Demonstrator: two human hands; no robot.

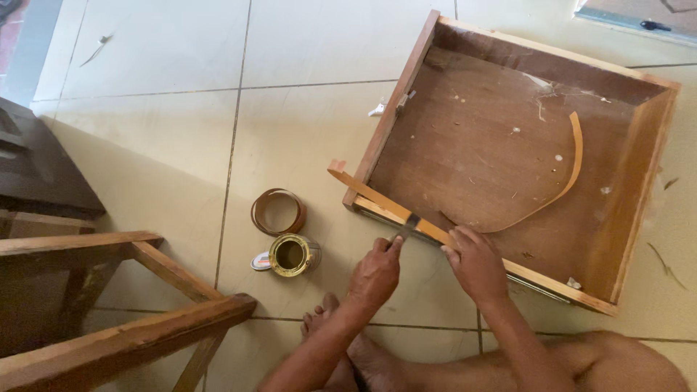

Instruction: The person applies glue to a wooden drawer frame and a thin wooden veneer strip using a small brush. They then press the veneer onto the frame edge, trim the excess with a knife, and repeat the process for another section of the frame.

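While I sit on the tiled floor (145, 145), a wooden frame (109, 334) and a dark board (36, 167) lie at my far left. Next comes a roll of brown edging tape (277, 211), and just beside it, nearer me, an open tin (290, 255) lying on its side with its brass-coloured mouth toward me. My left hand (375, 274) is curled shut around a small blade (408, 225), I think a scraper, though the handle is hidden in my fist; its metal tip rests on the strip (385, 205) of edging that runs along the near rim of the drawer (632, 210). That strip sticks out past the drawer's left corner, and to the right it curls up into a loop over the drawer's bottom. My right hand (475, 263) sits just right of the blade, fingers (459, 239) pressed together and flat down on the strip and rim, thumb toward the blade. My bare foot (327, 312) shows below my left wrist, my knee (617, 363) at the right.
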